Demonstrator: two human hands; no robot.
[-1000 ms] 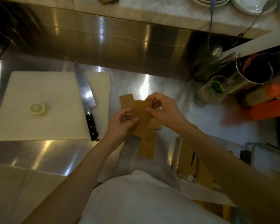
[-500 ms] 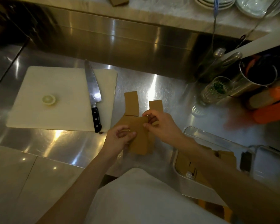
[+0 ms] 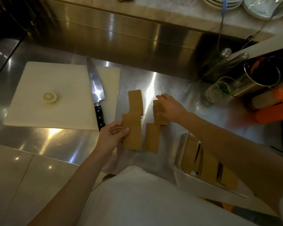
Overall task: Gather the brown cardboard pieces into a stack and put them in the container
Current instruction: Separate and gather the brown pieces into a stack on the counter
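Four brown cardboard pieces lie spread on the steel counter [image 3: 170, 82] in front of the person. The left hand [image 3: 112, 137] pinches the near-left piece [image 3: 132, 132] at its left edge, thumb on top. Its far end touches or slightly overlaps the far-left piece [image 3: 135, 101], which lies flat. The right hand [image 3: 168, 108] rests with fingers curled on the far-right piece [image 3: 160, 115]; whether it grips or only presses is unclear. The near-right piece [image 3: 151, 137] lies free between the hands. To the right, the clear container [image 3: 180, 144] already holds several cardboard pieces standing on edge. To the left, a white cutting board [image 3: 55, 79] carries a knife [image 3: 96, 90] and a lemon slice [image 3: 49, 97].
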